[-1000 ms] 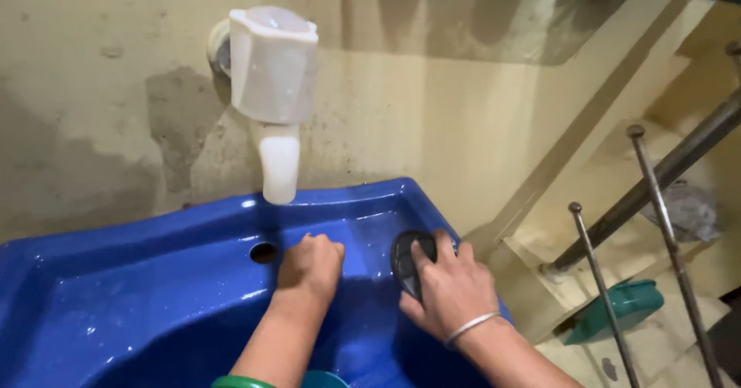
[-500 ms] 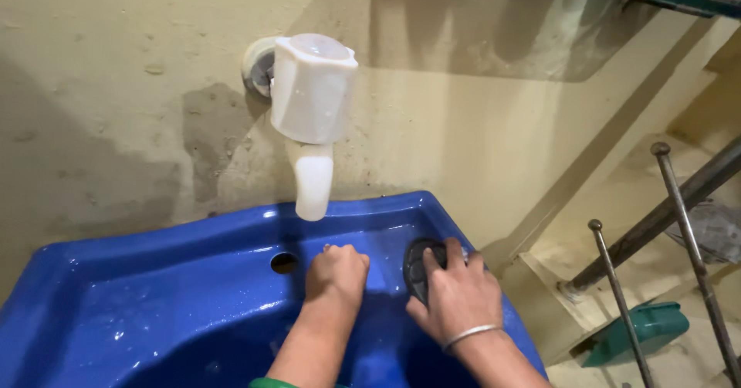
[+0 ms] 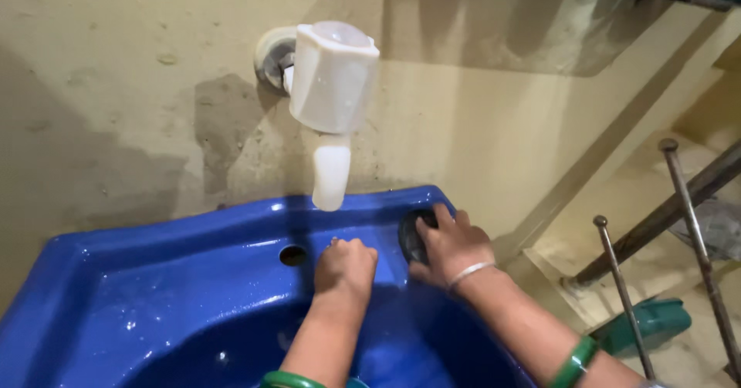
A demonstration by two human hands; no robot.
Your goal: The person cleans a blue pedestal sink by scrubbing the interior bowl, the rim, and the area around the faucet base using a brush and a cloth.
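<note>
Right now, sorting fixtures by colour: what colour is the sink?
Bright blue sink, seen in the head view.

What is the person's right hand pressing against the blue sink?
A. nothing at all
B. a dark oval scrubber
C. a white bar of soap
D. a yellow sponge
B: the right hand covers a dark oval scrubber on the back rim of the blue sink.

The right hand [image 3: 451, 245] covers most of the dark scrubber [image 3: 411, 236], so only its left edge shows, and whatever the closed left hand [image 3: 344, 268] presses against the blue sink [image 3: 154, 280] is hidden beneath its fist. The sink's bowl and both forearms run off the bottom edge. The metal rods [image 3: 617, 288] at right are cut off below
</note>
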